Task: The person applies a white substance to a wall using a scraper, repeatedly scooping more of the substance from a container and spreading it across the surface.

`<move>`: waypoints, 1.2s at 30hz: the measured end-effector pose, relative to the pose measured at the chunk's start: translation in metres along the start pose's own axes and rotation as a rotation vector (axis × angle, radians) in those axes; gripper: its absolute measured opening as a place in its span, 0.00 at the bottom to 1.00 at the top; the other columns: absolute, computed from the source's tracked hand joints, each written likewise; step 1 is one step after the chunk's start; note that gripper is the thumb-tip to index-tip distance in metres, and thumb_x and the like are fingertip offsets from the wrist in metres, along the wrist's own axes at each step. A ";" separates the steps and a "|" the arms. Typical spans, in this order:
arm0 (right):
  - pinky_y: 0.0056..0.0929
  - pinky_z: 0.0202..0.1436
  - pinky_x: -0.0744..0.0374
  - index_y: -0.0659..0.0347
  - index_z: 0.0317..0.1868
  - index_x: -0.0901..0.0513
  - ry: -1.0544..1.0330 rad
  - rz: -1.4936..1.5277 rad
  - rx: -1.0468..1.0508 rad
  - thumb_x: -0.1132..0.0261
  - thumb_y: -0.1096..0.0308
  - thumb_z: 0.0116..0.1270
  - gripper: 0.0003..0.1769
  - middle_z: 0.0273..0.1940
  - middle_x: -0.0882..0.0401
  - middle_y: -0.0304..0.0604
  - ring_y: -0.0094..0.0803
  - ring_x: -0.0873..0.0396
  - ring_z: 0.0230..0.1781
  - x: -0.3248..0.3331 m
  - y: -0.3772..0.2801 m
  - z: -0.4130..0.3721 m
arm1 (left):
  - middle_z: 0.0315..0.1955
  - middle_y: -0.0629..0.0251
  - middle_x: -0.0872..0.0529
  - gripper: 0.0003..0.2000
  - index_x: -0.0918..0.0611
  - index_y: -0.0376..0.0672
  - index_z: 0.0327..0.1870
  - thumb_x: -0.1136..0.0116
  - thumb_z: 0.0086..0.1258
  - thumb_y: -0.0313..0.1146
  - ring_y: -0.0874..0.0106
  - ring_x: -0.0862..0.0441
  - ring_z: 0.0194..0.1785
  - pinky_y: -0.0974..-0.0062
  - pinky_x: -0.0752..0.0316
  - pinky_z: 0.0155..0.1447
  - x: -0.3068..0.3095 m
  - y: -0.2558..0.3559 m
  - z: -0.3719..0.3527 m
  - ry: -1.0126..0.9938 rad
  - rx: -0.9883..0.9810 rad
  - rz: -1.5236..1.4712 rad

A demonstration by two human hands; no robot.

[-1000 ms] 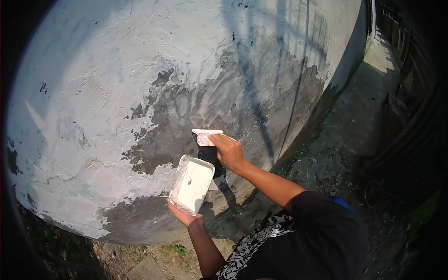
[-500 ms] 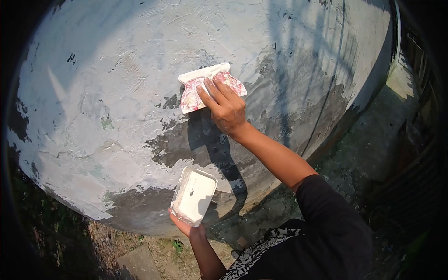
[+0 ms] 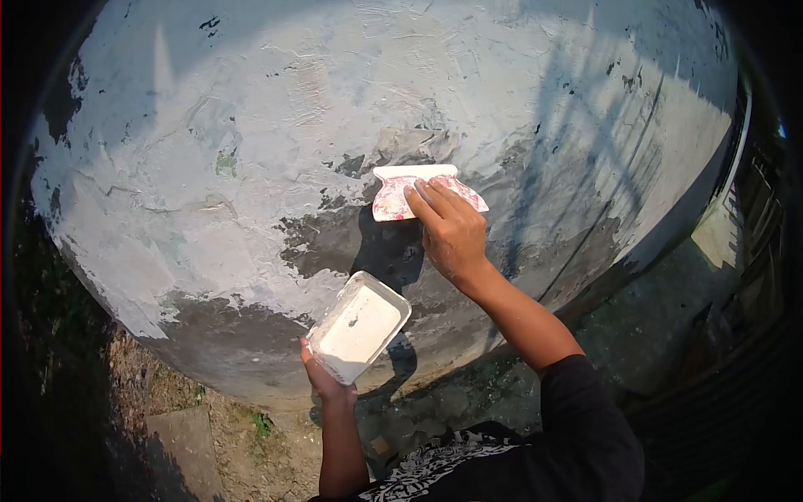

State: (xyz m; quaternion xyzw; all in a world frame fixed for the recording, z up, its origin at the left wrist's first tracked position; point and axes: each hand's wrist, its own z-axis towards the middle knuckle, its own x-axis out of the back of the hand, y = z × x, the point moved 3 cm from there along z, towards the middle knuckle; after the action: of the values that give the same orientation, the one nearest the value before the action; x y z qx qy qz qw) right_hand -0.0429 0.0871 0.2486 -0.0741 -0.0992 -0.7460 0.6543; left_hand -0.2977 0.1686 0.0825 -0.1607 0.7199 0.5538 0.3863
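Observation:
My right hand (image 3: 456, 238) is closed on a wide putty scraper (image 3: 395, 197) with a white back edge and a pink-and-white smeared face. The scraper lies close against a rough wall (image 3: 276, 125), over the border between pale coating and bare dark grey. Just above it shows a damp beige-grey smear (image 3: 414, 145). Lower down, my left hand (image 3: 324, 378) grips the lower left side of a clear plastic tub (image 3: 396, 306). White putty (image 3: 361, 328) with a small dark speck fills its inside. The tub is tilted, its opening facing me.
The wall's dark uncoated band (image 3: 242, 343) runs along its bottom. Below are dirt ground, a flat slab (image 3: 186, 448) and a small green plant (image 3: 263, 424). A shaded concrete strip (image 3: 661, 322) follows the wall on the right, beside a dark fence (image 3: 757, 217).
My right hand has drawn the scraper down along the wall and levelled it, exposing the damp smear above. The tub in my left hand has turned clockwise. The camera view has shifted too.

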 end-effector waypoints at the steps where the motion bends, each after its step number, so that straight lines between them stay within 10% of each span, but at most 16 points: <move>1: 0.41 0.57 0.17 0.58 0.53 0.13 0.059 -0.042 0.021 0.38 0.77 0.59 0.21 0.53 0.12 0.48 0.46 0.14 0.56 0.007 0.011 0.018 | 0.65 0.55 0.21 0.33 0.29 0.38 0.71 0.63 0.83 0.59 0.59 0.22 0.67 0.60 0.28 0.70 -0.010 -0.002 -0.005 0.028 -0.005 -0.007; 13: 0.42 0.66 0.22 0.64 0.58 0.17 -0.238 -0.158 0.396 0.39 0.72 0.65 0.21 0.59 0.16 0.52 0.46 0.19 0.63 -0.006 0.054 -0.031 | 0.65 0.58 0.20 0.31 0.26 0.41 0.70 0.60 0.82 0.58 0.60 0.21 0.66 0.62 0.28 0.70 0.001 -0.011 -0.001 -0.028 -0.012 -0.003; 15: 0.42 0.64 0.21 0.61 0.56 0.16 -0.424 -0.049 0.270 0.40 0.71 0.65 0.19 0.58 0.15 0.49 0.45 0.18 0.62 0.006 0.052 -0.017 | 0.64 0.58 0.19 0.31 0.26 0.41 0.70 0.60 0.82 0.58 0.60 0.21 0.66 0.62 0.28 0.70 0.007 -0.019 0.003 -0.061 -0.023 -0.018; 23: 0.43 0.59 0.17 0.62 0.56 0.16 0.053 -0.163 0.130 0.38 0.77 0.62 0.20 0.54 0.14 0.53 0.51 0.16 0.58 0.017 0.056 0.068 | 0.63 0.59 0.18 0.30 0.25 0.42 0.68 0.60 0.82 0.58 0.61 0.20 0.66 0.62 0.28 0.70 0.004 -0.021 0.007 -0.059 -0.033 0.027; 31: 0.40 0.59 0.16 0.67 0.61 0.19 -0.213 -0.094 0.273 0.39 0.73 0.65 0.24 0.54 0.15 0.58 0.51 0.15 0.56 -0.072 -0.006 -0.101 | 0.65 0.59 0.20 0.29 0.26 0.42 0.69 0.61 0.83 0.57 0.61 0.21 0.67 0.61 0.28 0.70 0.001 -0.006 0.010 -0.008 -0.043 -0.055; 36: 0.40 0.53 0.15 0.64 0.53 0.18 -0.397 0.119 0.056 0.36 0.76 0.61 0.18 0.50 0.14 0.53 0.48 0.14 0.54 -0.025 -0.003 -0.055 | 0.66 0.57 0.20 0.30 0.27 0.40 0.71 0.64 0.84 0.57 0.60 0.21 0.67 0.62 0.27 0.70 0.001 0.019 0.007 -0.100 -0.099 -0.098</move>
State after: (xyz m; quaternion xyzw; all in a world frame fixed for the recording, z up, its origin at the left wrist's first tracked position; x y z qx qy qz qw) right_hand -0.0416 0.0981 0.1895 -0.2074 -0.2423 -0.6737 0.6666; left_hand -0.3079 0.1815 0.0942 -0.1867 0.6627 0.5764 0.4402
